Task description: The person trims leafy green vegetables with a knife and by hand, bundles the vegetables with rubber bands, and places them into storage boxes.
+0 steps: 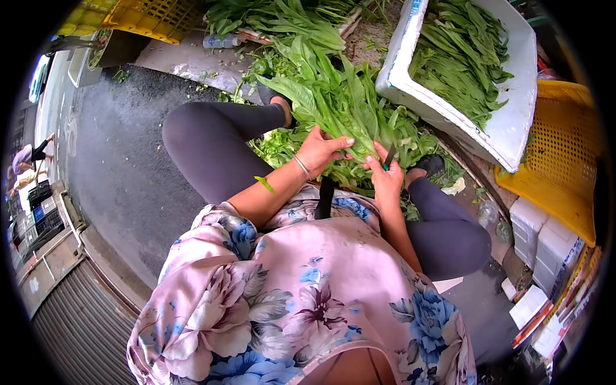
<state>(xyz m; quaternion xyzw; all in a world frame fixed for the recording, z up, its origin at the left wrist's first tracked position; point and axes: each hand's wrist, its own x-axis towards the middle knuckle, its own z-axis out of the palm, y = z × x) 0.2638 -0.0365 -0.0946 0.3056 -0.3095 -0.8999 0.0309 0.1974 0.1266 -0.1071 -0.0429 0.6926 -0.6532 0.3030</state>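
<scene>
Left hand (316, 154): fingers grasp leafy greens (350, 96) | Right hand (387, 183): fingers grasp knife (389, 156) at stem ends | Greens: over leaf pile (276, 146), near white box (443, 115) | Best: bunch steady, thumbs clear of edge

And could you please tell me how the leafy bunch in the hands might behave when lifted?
The leafy bunch would probably flop towards its tips, as the leaves are long and thin. It should be light for its size, being loosely fanned, and might tear easily, its blades looking soft.
</scene>
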